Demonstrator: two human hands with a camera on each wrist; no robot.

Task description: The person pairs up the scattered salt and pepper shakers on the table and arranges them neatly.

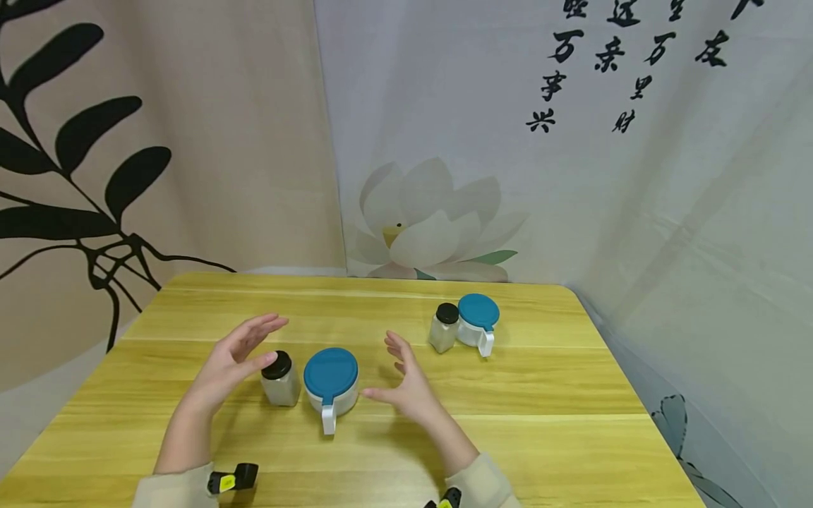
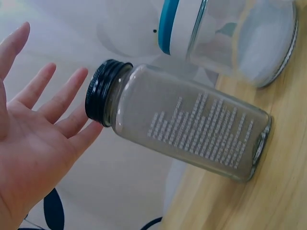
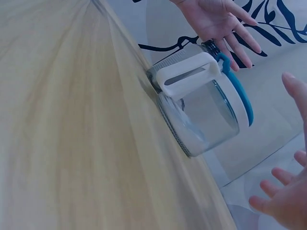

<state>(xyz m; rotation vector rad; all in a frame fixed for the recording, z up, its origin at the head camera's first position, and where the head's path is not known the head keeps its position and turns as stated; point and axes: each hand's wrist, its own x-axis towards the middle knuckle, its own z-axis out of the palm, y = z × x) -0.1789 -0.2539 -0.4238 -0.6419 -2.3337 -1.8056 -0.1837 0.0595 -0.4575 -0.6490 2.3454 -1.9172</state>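
My left hand (image 1: 236, 361), fingers spread, is raised beside a clear square bottle (image 1: 281, 389) with a black lid. In the left wrist view, white printed lines cover the bottle's side (image 2: 196, 127) and its contents look greyish. Right of it stands a glass jar (image 1: 332, 384) with a blue lid, a white collar and a white handle facing me. White stuff lies in the jar's bottom (image 3: 184, 132) in the right wrist view. My right hand (image 1: 409, 384) hovers to the right of the jar, thumb apart from the fingers, holding nothing.
Farther back on the yellow wooden table (image 1: 540, 437), a second black-lidded bottle (image 1: 443, 335) stands close against another blue-lidded jar (image 1: 473, 333) with a white handle. Behind the table's back edge hangs a printed cloth (image 1: 432, 85) with a lotus and black characters.
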